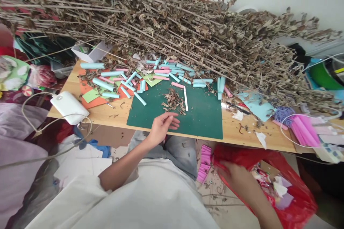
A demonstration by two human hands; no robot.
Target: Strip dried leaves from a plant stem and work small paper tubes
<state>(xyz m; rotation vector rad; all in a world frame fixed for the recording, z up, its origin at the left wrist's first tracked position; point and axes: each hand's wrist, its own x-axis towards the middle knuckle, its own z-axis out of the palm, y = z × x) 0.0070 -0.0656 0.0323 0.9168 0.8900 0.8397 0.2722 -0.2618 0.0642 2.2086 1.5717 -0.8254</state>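
My left hand (164, 127) is over the front edge of the green cutting mat (204, 121), fingers loosely bent and slightly apart, holding nothing I can see. Just beyond it lies a small heap of dry crumbled leaves (173, 101). A thin white stick or strip (186, 99) rests at the heap's right side. Down on the right, my right hand (232, 175) is at the near rim of a red plastic bag (302, 200), its blurred fingers closed on the bag's edge. Scraps of paper and wrappers (281, 188) fill the bag.
Blue paper rolls (103, 84) and pink paper rolls (161, 77) lie scattered at the back. Long dried plant stalks (150, 18) span the wooden table (94, 116). A white power bank (70, 108) with a cable sits left. Pink pleated paper (204, 162) is below the edge.
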